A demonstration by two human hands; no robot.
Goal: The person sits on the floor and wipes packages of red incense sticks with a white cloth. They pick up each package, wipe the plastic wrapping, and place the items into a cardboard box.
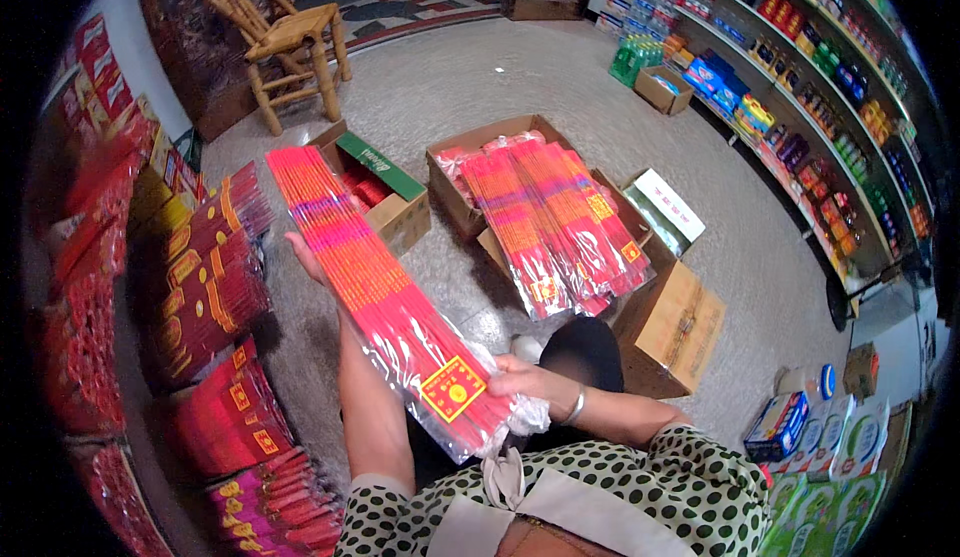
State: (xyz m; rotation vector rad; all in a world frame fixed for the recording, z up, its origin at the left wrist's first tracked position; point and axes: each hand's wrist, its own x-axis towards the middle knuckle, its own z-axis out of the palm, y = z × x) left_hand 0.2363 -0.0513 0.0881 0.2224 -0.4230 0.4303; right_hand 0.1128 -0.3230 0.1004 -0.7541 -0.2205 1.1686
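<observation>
A long clear-plastic pack of red incense sticks (pixel 375 279), banded orange and purple, lies slantwise across both hands. My left hand (pixel 306 258) supports it from below near the far end; most of the fingers are hidden beneath. At the near end, my right hand (pixel 525 383) grips the pack's edge beside a yellow printed label (pixel 454 388). Crumpled white material (pixel 529 414), perhaps a cloth or tissue, is under that hand. Just ahead, several similar incense packs (pixel 540 219) rest across an open cardboard box (pixel 456 189).
An open carton with a green flap (pixel 379 165) stands behind the held pack. At right are a closed cardboard box (pixel 679 332) and a white box (pixel 667 208). Red packs (pixel 236 407) are stacked at left. A bamboo chair (pixel 296 39) stands farther back; drink shelves (pixel 795 69) line the right.
</observation>
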